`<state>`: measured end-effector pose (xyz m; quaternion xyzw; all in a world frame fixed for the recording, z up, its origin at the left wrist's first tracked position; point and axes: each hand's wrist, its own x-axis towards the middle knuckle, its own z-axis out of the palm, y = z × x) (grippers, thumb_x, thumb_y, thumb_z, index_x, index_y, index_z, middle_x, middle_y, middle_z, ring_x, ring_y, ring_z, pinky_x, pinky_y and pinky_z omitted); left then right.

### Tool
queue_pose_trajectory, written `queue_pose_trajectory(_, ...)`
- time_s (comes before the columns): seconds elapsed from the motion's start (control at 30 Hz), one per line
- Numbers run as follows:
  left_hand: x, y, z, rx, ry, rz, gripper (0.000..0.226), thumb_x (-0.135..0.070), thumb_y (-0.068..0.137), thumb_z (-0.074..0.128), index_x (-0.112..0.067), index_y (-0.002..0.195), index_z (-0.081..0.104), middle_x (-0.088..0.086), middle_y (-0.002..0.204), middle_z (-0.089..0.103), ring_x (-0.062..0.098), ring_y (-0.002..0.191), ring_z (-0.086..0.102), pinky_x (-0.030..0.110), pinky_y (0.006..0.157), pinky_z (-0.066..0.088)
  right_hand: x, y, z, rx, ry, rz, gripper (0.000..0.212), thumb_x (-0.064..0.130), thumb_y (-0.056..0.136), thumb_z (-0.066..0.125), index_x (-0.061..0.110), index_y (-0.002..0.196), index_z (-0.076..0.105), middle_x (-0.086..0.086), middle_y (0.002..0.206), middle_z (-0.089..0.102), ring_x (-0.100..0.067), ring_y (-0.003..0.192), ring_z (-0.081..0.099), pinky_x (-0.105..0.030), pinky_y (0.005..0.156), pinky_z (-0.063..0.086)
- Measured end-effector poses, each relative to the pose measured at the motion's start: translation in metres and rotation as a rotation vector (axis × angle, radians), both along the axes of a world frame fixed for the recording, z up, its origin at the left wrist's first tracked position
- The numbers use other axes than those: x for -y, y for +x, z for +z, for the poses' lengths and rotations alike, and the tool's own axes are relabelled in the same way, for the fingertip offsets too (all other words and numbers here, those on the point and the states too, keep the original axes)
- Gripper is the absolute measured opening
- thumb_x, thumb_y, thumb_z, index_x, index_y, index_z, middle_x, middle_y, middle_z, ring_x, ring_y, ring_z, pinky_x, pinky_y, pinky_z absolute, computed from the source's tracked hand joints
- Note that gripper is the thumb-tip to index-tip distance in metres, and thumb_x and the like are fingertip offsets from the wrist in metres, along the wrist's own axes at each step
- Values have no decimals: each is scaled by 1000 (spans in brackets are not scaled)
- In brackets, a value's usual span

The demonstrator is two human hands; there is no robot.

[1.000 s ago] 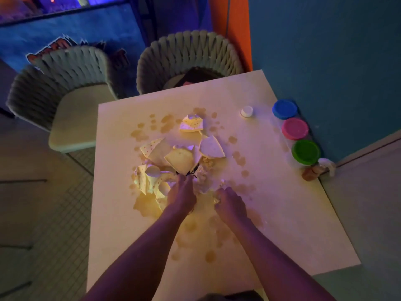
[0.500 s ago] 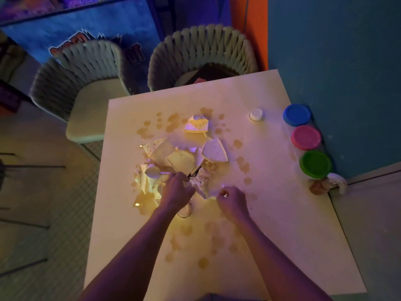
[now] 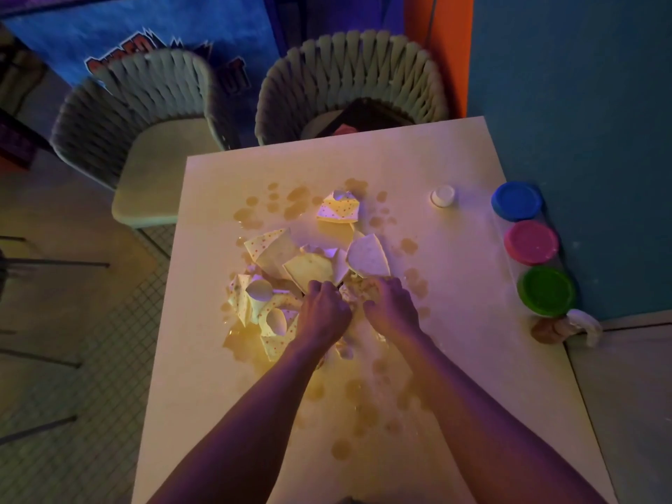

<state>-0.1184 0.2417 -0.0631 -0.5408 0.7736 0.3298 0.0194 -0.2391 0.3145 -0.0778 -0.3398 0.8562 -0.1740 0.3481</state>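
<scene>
Broken pieces of a pale, red-dotted dish lie heaped in the middle of the white table (image 3: 454, 358). A dotted shard (image 3: 340, 209) lies farthest away, and a plain white shard (image 3: 369, 256) and a yellowish shard (image 3: 309, 267) lie nearer. My left hand (image 3: 323, 314) sits knuckles up at the near edge of the heap, its fingers curled down onto a shard. My right hand (image 3: 392, 307) is right beside it, its fingertips buried in small fragments. What they hold is hidden.
Yellowish liquid (image 3: 243, 347) is pooled and spattered around the heap. Along the right edge stand a blue tub (image 3: 516, 200), a pink tub (image 3: 531, 241) and a green tub (image 3: 547, 291), with a white cap (image 3: 442, 195) nearby. Two woven chairs (image 3: 156, 140) stand behind the table.
My right hand has moved from the bare table up and left into the heap, close to my left hand. The left hand has stayed at the heap's near edge.
</scene>
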Motion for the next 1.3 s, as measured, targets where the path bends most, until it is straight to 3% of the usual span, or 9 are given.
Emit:
queue_pose_trajectory(0.17,-7,-4,-19,100,-29,-89,51,-39,83,65,-11,121,47,10,127,41,38,111,53,48,87,49,21,-6,-4,-67,-48,68,40,34,87,58,33,127,59,-2,130,50,-32,114,54,-38,86,49)
queue_pose_trajectory(0.27,-6,0,-30,154,-98,-167,46,-27,86,63,-13,126,45,9,131,41,37,111,50,49,86,49,27,-6,-9,-110,-76,81,38,39,86,63,29,122,63,-2,123,56,-31,112,55,-37,83,49)
queue_pose_trajectory(0.37,-2,4,-36,121,-165,-195,36,-17,85,62,-13,119,50,9,124,47,38,104,51,49,77,48,31,-6,-15,-171,-86,90,34,41,85,65,28,116,63,0,114,59,-30,108,57,-37,79,50)
queue_pose_trajectory(0.6,6,8,-36,108,-134,-276,49,-19,84,64,-23,129,46,6,117,46,35,103,52,51,73,53,32,-5,-19,-275,-56,137,26,30,87,65,22,111,65,-1,112,62,-28,109,55,-36,77,49)
queue_pose_trajectory(0.8,5,10,-36,30,-150,-274,20,-18,84,63,-12,102,57,9,106,49,37,93,57,47,66,50,26,-5,-17,-260,-76,125,19,24,88,62,24,103,73,-3,103,67,-26,103,60,-34,75,51)
queue_pose_trajectory(0.93,8,13,-32,-96,-119,-198,14,-17,82,67,-13,95,63,4,106,51,32,84,61,38,60,47,22,-7,-15,-109,-119,-56,17,21,81,60,20,93,71,-3,96,69,-27,93,63,-32,70,49)
queue_pose_trajectory(1.03,11,21,-30,-149,-123,-226,22,-13,80,69,-15,101,66,2,118,54,31,90,63,36,65,50,18,-10,-11,16,-147,-204,10,23,78,60,18,86,64,-5,91,67,-27,85,61,-30,68,45)
queue_pose_trajectory(1.13,12,28,-31,-65,-120,-320,43,-14,80,68,-16,122,59,4,130,50,33,102,61,39,71,53,10,-12,-5,101,-123,-289,6,23,76,62,18,80,60,-3,84,68,-26,82,63,-33,71,51)
queue_pose_trajectory(1.3,9,23,-33,60,-149,-377,56,-19,85,64,-21,138,47,8,128,47,35,109,57,47,75,55,-8,-11,1,130,-147,-248,16,15,83,55,19,93,66,-2,90,70,-22,83,63,-28,69,48)
